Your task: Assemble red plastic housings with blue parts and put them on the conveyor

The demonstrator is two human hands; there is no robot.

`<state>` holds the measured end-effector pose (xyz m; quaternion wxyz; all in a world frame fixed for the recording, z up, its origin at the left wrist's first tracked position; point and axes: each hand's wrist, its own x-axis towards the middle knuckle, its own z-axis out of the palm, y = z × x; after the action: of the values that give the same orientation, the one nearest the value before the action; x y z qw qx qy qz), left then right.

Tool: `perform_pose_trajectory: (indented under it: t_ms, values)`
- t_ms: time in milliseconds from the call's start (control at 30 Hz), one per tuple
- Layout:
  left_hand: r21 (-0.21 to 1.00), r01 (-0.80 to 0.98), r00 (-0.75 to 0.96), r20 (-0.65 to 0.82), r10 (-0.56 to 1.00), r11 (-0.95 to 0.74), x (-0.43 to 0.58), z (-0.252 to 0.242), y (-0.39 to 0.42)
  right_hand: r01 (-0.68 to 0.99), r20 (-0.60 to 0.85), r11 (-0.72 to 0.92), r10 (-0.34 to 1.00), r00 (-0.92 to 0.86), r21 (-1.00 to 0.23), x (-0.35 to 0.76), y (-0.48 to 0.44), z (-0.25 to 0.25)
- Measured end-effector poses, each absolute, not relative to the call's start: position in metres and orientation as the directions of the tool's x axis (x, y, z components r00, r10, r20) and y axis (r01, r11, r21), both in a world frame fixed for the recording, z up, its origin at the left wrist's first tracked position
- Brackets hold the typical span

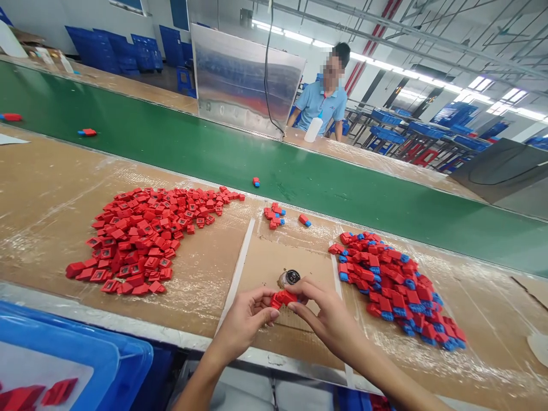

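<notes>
One or two red pieces (283,298) sit pinched by my left hand (240,321) and right hand (330,313), best kept square and steady, low over the counter (205,268).

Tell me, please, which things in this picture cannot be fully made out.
Head view: held red item; left hand and right hand partly cover it, so one piece or two is unclear.
Head view: round dark-faced object; markings too small to read.
Head view: red pile; upper pieces hide those beneath.
Head view: blue bin; cut off by left and bottom edges.
</notes>
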<state>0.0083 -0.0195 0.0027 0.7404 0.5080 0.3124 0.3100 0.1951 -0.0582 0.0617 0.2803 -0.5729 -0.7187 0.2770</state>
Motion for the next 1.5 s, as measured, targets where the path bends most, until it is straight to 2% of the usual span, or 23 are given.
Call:
perform_pose_trajectory:
  t_ms: [167, 467, 633, 833, 933, 1000, 1033, 1067, 1133, 1233, 1333, 1400, 1500]
  values:
    - [0.947, -0.128, 0.627, -0.152, 0.764, 0.293, 0.006, -0.001, -0.021, 0.7, 0.073, 0.208, 0.973, -0.219, -0.683, 0.191, -0.062, 0.058]
    - [0.99, 0.031, 0.658, -0.126, 0.742, 0.14, -0.001, 0.007, -0.019, 0.755, 0.124, 0.245, 0.969, -0.215, -0.608, 0.177, -0.077, 0.047]
    - [0.989, 0.076, 0.664, -0.144, 0.733, 0.126, 0.0, 0.008, -0.018, 0.768, 0.118, 0.232, 0.972, -0.201, -0.597, 0.173, -0.076, 0.046]
    - [0.97, 0.165, 0.68, -0.244, 0.692, 0.179, 0.001, 0.023, 0.001, 0.728, 0.149, 0.193, 0.981, -0.125, -0.658, 0.197, -0.063, 0.066]
    - [0.956, 0.28, 0.564, -0.24, 0.79, 0.09, -0.014, 0.047, 0.041, 0.758, 0.251, 0.137, 0.967, 0.036, -0.637, 0.253, -0.056, 0.089]
    - [0.888, 0.457, 0.281, -0.088, 0.956, -0.053, -0.029, 0.062, 0.075, 0.831, 0.308, 0.017, 0.933, 0.186, -0.555, 0.304, -0.052, 0.1]
    - [0.808, 0.584, 0.125, 0.006, 0.992, -0.078, -0.035, 0.067, 0.092, 0.865, 0.324, -0.068, 0.91, 0.257, -0.497, 0.329, -0.051, 0.102]
    - [0.71, 0.7, 0.019, 0.089, 0.996, -0.077, -0.041, 0.071, 0.107, 0.889, 0.319, -0.145, 0.898, 0.302, -0.434, 0.352, -0.05, 0.101]
    - [0.519, 0.855, -0.098, 0.164, 0.982, -0.002, -0.049, 0.073, 0.13, 0.917, 0.272, -0.243, 0.903, 0.333, -0.315, 0.389, -0.049, 0.094]
    - [0.323, 0.939, -0.166, 0.119, 0.979, 0.12, -0.05, 0.067, 0.146, 0.951, 0.157, -0.268, 0.944, 0.291, -0.152, 0.416, -0.045, 0.083]
    - [0.218, 0.965, -0.169, 0.105, 0.98, 0.144, -0.043, 0.058, 0.149, 0.977, 0.091, -0.209, 0.973, 0.211, -0.031, 0.416, -0.021, 0.087]
    - [0.184, 0.976, -0.142, 0.127, 0.982, 0.117, -0.039, 0.053, 0.149, 0.988, 0.087, -0.153, 0.984, 0.153, -0.012, 0.403, 0.017, 0.096]
    - [0.174, 0.98, -0.124, 0.153, 0.98, 0.096, -0.037, 0.048, 0.15, 0.994, 0.021, -0.026, 0.999, 0.028, -0.102, 0.367, 0.104, 0.101]
